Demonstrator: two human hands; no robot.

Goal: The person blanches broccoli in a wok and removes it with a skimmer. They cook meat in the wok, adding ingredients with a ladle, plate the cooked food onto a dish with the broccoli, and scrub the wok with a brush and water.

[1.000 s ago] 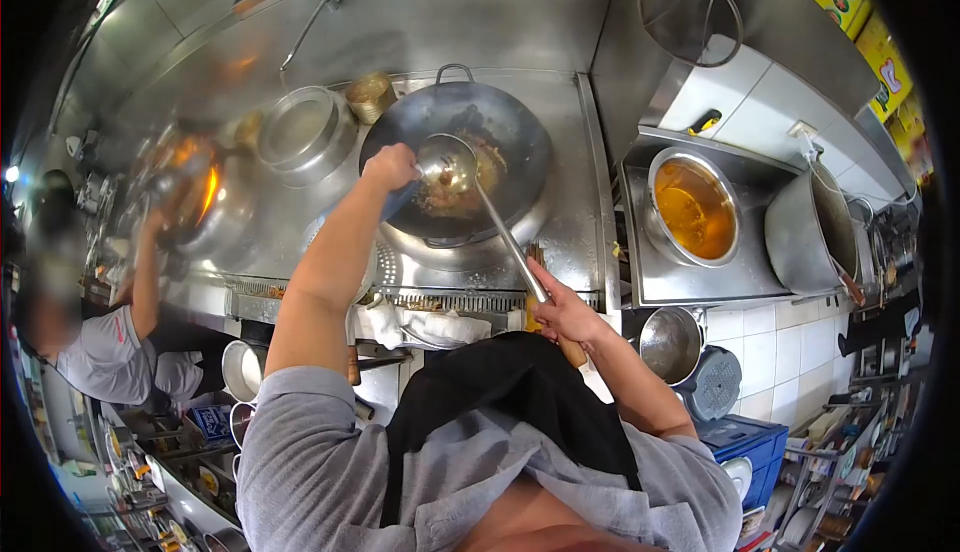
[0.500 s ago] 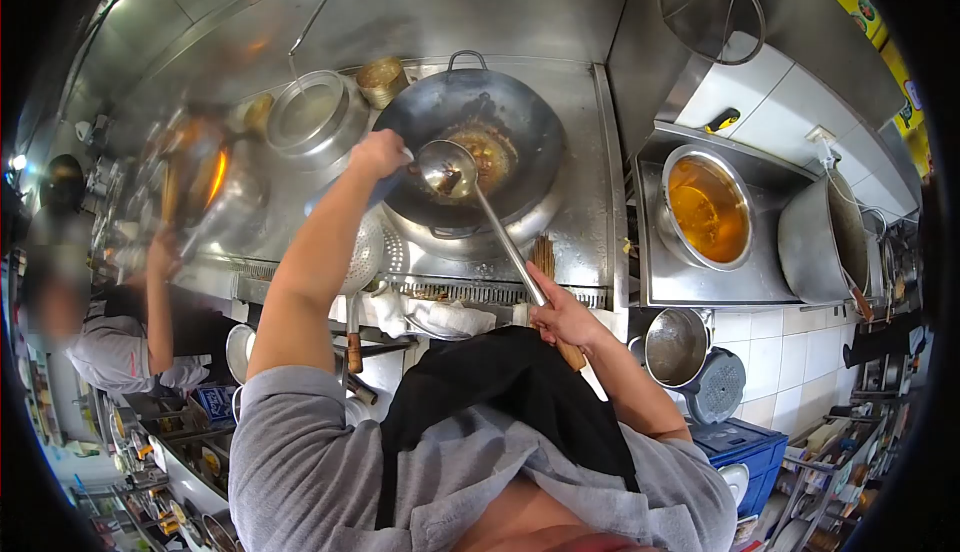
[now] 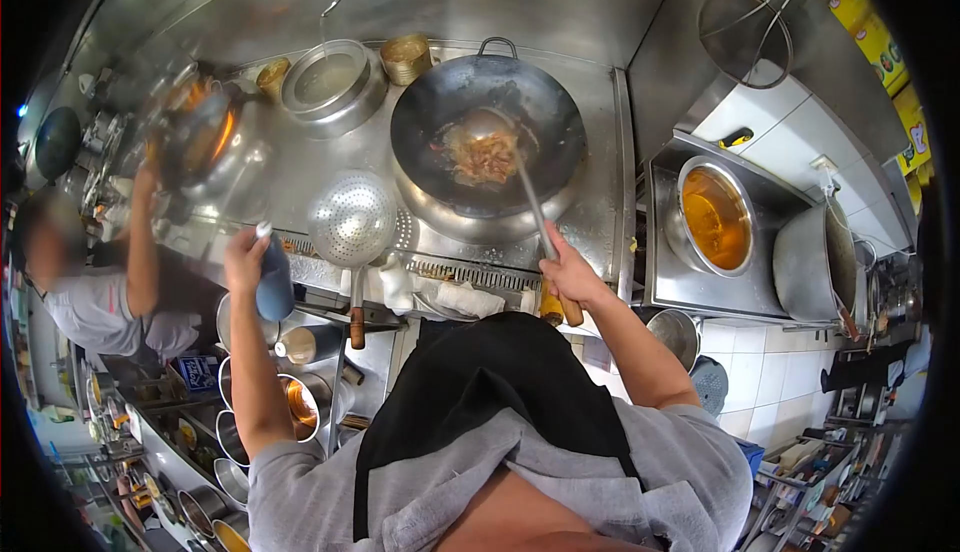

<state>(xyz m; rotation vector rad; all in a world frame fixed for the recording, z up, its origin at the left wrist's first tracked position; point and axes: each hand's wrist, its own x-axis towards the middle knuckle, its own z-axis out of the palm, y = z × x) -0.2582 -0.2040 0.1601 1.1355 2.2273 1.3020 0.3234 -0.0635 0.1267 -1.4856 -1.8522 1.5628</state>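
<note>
My left hand (image 3: pixel 243 260) is closed around a blue squeeze bottle (image 3: pixel 275 287) with a white cap, left of the perforated skimmer (image 3: pixel 352 217) lying at the stove's front edge. My right hand (image 3: pixel 573 272) grips the handle of a ladle (image 3: pixel 530 195). Inside the black wok (image 3: pixel 420 122), the ladle's bowl, somewhat blurred, touches the far side of a heap of brownish sliced food (image 3: pixel 480 162). What the slices are, I cannot tell.
Right of the stove stands a metal basin of orange liquid (image 3: pixel 715 214), beside a large pot (image 3: pixel 805 267). A lidded steel pot (image 3: pixel 335 102) sits left of the wok. Further left, another person (image 3: pixel 100 302) works near flames. A wire strainer (image 3: pixel 745 37) hangs upper right.
My left hand has drawn the bottle back from the wok's rim, down and left. The ladle's bowl has moved from the wok's left side into the food, which now shows as a heap of slices.
</note>
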